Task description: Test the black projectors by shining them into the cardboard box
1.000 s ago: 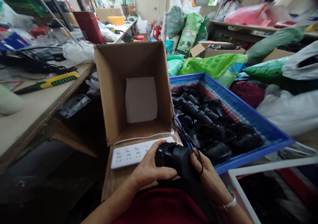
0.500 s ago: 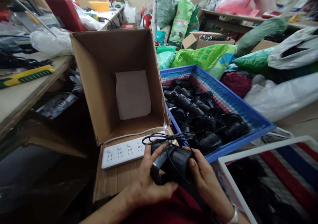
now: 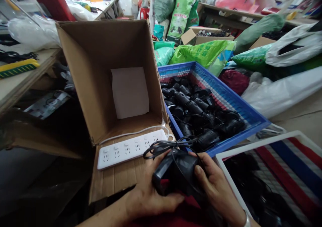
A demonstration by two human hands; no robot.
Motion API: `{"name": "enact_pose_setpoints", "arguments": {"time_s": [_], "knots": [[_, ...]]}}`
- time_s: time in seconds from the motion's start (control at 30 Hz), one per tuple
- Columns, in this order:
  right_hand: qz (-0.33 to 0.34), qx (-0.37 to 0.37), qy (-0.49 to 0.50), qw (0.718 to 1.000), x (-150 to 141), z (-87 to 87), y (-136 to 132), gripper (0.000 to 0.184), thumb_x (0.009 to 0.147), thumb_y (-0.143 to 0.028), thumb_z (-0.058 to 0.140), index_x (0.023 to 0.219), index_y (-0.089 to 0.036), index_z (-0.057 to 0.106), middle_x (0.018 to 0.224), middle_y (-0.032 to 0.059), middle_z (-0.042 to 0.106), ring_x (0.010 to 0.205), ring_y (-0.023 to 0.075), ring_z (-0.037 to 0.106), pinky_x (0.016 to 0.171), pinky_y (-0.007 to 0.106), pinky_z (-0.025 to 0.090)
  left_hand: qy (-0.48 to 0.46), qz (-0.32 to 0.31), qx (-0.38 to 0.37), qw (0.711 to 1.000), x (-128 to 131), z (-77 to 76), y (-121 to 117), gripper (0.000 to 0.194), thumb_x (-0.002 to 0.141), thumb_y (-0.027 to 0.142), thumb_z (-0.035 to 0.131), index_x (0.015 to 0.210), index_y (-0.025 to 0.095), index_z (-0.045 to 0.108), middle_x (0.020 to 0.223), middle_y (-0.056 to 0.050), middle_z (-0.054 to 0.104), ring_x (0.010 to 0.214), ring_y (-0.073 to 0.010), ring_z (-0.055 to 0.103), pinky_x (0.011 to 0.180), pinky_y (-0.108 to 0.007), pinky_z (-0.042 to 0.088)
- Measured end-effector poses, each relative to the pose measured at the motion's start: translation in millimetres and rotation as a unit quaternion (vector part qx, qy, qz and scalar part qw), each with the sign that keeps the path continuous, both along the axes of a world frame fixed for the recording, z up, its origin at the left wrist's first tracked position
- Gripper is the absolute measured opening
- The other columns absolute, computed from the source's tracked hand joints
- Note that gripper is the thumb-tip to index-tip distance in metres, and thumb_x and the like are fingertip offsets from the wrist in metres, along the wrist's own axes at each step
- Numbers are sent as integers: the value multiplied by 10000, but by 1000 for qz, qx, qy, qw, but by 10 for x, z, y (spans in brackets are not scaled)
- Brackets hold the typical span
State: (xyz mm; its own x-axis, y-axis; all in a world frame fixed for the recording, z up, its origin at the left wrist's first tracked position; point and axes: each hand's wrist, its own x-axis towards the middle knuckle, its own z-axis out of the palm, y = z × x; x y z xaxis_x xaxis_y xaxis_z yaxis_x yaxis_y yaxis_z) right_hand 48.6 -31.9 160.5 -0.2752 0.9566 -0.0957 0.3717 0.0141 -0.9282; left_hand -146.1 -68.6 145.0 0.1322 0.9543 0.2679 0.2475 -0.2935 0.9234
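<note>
Your R hand point(image 3: 215, 183) grips black unit point(image 3: 184, 165) at its right end, L hand point(image 3: 147, 191) cups its left; btm ctr of frame, long axis approx. sideways.

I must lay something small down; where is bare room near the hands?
The flap is bare between its near edge and the power strip, beside the left hand. In the box, only a pale panel shows. Crowded: the blue crate, heaped with black devices.

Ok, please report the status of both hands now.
Left hand, right hand: both holding black device. Possibly in the way: coiled cable across its top. White power strip just beyond.
</note>
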Motion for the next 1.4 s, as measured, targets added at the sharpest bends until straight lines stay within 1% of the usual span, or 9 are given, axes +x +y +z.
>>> {"name": "enact_pose_setpoints", "arguments": {"time_s": [0.17, 0.37, 0.47, 0.6, 0.7, 0.83, 0.97, 1.23, 1.4], "knots": [[-4, -23, 18, 1000, -81, -118, 28, 250, 886, -418, 473, 977, -211, 580, 908, 41, 656, 812, 190, 593, 717, 257, 464, -1, -3, -102, 995, -35, -84, 15, 877, 556, 162, 760, 1347, 246, 391, 1272, -129, 525, 1182, -350, 516, 1035, -564, 354], [32, -98, 67, 992, -94, -145, 128, 272, 891, -444, 472, 965, -199, 564, 821, 13, 614, 743, 162, 557, 650, 243, 458, -191, -12, -248, 950, -169, -58, 102, 748, 585, 206, 783, 1276, 259, 500, 1369, -114, 453, 1183, -313, 519, 966, -470, 448], [17, -88, 5, 996, 21, -59, 64, 272, 873, -453, 497, 814, -199, 575, 704, -6, 578, 639, 141, 515, 566, 228, 437, -264, -63, -305, 913, -108, -56, 86, 677, 588, 274, 811, 1216, 231, 563, 1220, -111, 598, 1095, -307, 581, 918, -453, 477], [27, -124, -61, 990, 263, -65, -63, 304, 866, -468, 492, 770, -189, 569, 687, -3, 568, 616, 140, 512, 549, 242, 444, -267, -160, -395, 865, 98, -103, 116, 518, 655, 428, 746, 1082, 153, 644, 1001, -106, 694, 958, -302, 642, 826, -415, 513], [12, -137, -108, 985, 414, -161, -115, 324, 886, -466, 440, 831, -177, 576, 756, 27, 598, 710, 172, 552, 654, 286, 478, -143, -144, -416, 887, 284, -151, 200, 586, 593, 442, 772, 1087, 155, 644, 1008, -93, 701, 969, -301, 628, 851, -409, 494], [33, -173, -99, 979, 531, -253, -123, 389, 902, -497, 386, 1041, -178, 560, 983, 69, 620, 938, 213, 568, 884, 358, 449, -1, -144, -361, 921, 447, -179, 286, 566, 577, 429, 769, 1085, 201, 663, 1036, -57, 704, 999, -301, 610, 905, -418, 460], [48, -228, -85, 969, 579, -301, -174, 436, 893, -547, 376, 1053, -183, 554, 975, 68, 622, 955, 232, 574, 860, 379, 468, 2, -164, -360, 918, 491, -207, 253, 538, 607, 402, 751, 1103, 217, 660, 1048, -38, 707, 984, -284, 623, 897, -398, 467], [-2, -205, -91, 975, 459, -516, -174, 398, 908, -528, 356, 972, -184, 545, 880, 46, 593, 870, 207, 562, 835, 347, 460, -45, -120, -400, 908, 511, -359, 224, 508, 636, 372, 745, 1098, 180, 657, 1079, -71, 705, 997, -291, 627, 901, -410, 470], [-28, -258, -20, 966, 470, -441, -179, 379, 899, -517, 403, 1007, -182, 543, 899, 40, 606, 873, 197, 570, 849, 348, 465, -32, -118, -427, 896, 503, -341, 255, 539, 617, 375, 759, 1103, 167, 658, 1104, -99, 695, 1031, -317, 618, 922, -447, 460]]}}
